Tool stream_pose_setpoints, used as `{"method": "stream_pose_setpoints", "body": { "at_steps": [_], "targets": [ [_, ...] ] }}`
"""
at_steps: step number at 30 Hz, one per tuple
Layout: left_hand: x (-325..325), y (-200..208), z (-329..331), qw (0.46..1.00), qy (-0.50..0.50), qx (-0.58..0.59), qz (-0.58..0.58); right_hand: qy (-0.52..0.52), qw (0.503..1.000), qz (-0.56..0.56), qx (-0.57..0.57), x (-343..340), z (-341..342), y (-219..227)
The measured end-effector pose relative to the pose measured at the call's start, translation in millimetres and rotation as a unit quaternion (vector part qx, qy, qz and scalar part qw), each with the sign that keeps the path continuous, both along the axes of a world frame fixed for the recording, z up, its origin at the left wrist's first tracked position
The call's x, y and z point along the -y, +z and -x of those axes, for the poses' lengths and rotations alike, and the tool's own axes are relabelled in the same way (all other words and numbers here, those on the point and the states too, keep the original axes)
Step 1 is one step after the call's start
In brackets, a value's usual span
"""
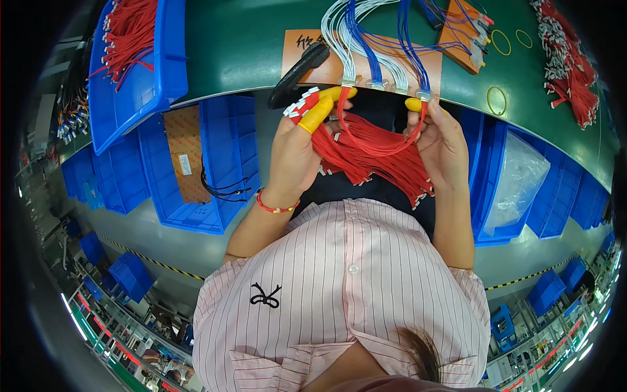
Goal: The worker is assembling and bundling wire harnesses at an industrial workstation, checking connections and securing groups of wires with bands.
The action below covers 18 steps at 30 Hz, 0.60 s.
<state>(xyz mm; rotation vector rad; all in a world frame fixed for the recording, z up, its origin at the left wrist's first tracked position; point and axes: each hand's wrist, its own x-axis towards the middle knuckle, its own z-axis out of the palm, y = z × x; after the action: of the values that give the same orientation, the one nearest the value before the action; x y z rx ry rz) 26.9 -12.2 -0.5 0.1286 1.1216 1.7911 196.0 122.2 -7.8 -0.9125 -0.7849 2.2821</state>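
Note:
My left hand (pixel 294 153), with yellow finger cots on its thumb and a finger, is closed round a bundle of red wires (pixel 375 150). White connectors (pixel 302 104) of the bundle stick out beside the thumb. The loose ends hang over my lap. A few red wires loop across to my right hand (pixel 447 140). Its thumb and a yellow-capped finger pinch them just below a clear connector (pixel 423 95) at the table edge. Blue wires (pixel 411 55) and white wires (pixel 339 49) run into a row of such connectors along an orange board (pixel 428 65).
A black curved object (pixel 297 75) lies at the green table's (pixel 241 52) edge. Blue bins (pixel 228 150) stand underneath; another blue bin (pixel 171 59) at left holds red wires. At right lie an orange block (pixel 457 40), yellow rubber bands (pixel 497 101) and more red wires (pixel 575 91).

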Motion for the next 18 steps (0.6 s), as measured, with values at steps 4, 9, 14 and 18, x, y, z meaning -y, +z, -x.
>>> {"method": "stream_pose_setpoints", "body": {
  "at_steps": [4,9,14,18],
  "targets": [
    [-7.5,-2.0,5.4,0.994,-0.095,0.019,-0.046,0.043,0.977,-0.161,0.134,0.4,-14.8,-18.5],
    [-20.4,5.5,3.7,0.989,-0.116,0.074,-0.047,0.158,0.755,-0.558,0.307,13.4,10.0,-26.1],
    [-19.5,4.8,5.0,0.99,-0.119,0.075,-0.027,0.21,0.678,-0.618,0.339,16.3,27.4,-39.1],
    [-17.0,2.9,3.1,0.989,-0.107,0.097,-0.039,0.228,0.685,-0.617,0.314,16.0,29.0,-35.0]
  ]
}}
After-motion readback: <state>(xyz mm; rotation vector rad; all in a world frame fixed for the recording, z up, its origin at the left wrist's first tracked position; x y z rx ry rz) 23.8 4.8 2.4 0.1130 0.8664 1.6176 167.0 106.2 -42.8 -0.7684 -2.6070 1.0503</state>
